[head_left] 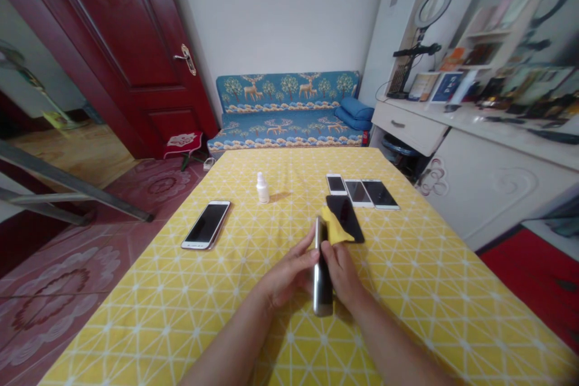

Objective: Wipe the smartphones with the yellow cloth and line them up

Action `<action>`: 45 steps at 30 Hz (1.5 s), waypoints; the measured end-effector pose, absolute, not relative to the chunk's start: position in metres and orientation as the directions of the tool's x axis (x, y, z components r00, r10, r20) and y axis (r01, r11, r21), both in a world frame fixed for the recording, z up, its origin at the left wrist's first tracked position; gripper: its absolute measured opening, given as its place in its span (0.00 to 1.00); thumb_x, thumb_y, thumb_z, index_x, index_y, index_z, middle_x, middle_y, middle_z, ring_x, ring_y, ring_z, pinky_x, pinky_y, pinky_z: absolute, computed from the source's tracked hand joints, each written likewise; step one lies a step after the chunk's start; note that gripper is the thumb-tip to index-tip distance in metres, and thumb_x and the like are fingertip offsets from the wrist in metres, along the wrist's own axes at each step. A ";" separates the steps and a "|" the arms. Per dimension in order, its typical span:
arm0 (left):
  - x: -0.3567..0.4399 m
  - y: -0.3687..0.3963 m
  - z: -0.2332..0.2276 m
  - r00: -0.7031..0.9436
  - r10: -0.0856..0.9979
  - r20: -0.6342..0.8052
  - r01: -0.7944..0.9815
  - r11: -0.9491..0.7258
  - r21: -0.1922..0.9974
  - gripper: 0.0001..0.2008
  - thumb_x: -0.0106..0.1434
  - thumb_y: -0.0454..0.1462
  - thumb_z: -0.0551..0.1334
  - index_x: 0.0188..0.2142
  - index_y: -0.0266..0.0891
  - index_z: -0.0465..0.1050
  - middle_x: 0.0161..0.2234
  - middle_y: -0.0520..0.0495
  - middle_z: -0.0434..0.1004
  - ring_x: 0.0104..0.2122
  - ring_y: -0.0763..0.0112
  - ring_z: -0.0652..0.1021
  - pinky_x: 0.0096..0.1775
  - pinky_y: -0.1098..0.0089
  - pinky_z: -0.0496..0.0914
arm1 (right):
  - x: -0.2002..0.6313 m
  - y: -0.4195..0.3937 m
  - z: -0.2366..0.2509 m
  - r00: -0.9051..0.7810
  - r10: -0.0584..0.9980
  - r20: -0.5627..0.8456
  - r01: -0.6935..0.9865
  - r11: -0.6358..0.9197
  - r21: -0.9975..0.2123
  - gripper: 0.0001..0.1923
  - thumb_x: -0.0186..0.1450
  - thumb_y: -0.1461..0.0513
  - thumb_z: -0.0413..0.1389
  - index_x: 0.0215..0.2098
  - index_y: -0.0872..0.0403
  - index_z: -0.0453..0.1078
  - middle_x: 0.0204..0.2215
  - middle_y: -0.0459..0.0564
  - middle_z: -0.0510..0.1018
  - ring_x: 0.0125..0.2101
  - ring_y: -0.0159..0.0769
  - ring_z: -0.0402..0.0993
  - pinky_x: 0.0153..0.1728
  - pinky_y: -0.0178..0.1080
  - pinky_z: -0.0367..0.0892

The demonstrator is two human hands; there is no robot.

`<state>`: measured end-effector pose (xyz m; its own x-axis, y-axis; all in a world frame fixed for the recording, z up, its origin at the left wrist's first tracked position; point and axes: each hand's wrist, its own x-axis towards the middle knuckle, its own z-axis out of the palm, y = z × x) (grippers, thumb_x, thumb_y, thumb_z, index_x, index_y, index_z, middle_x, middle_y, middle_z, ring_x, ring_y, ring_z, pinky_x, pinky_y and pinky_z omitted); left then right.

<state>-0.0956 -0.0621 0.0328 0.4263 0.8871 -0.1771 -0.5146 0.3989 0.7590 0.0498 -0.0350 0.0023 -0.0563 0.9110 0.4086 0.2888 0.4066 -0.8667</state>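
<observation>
My left hand (292, 268) grips a dark-screened smartphone (322, 289) with a silver edge, tilted up on its side over the table. My right hand (342, 271) pinches a yellow cloth (335, 228) at the phone's right side, its fingers closed against the phone. Just beyond the cloth lies a black tablet-like device (350, 217), partly covered by it. A white phone (336, 184) and two larger white-framed phones, one in the middle (359, 192) and one on the right (381, 194), lie in a row behind.
On the left of the yellow-patterned tablecloth (181, 307) lies another white phone (207, 225). A small white bottle (263, 189) stands upright near the middle. Behind the table is a blue patterned sofa (280, 117); a white dresser (407, 123) stands at the right.
</observation>
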 end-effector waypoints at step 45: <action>-0.111 -0.039 0.038 0.172 0.941 -0.292 -0.936 0.249 0.251 0.16 0.68 0.35 0.50 0.50 0.32 0.70 0.33 0.42 0.82 0.37 0.65 0.81 0.42 0.67 0.75 | 0.046 -0.059 0.021 -0.349 0.651 0.674 0.255 0.758 -0.601 0.23 0.70 0.64 0.45 0.62 0.51 0.60 0.58 0.57 0.69 0.59 0.46 0.64 0.57 0.51 0.65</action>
<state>-0.1113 -0.0390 0.0382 0.1718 0.9409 -0.2920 -0.9356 0.2486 0.2508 0.0462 -0.0590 0.0208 -0.3487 0.6513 0.6740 0.2547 0.7579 -0.6006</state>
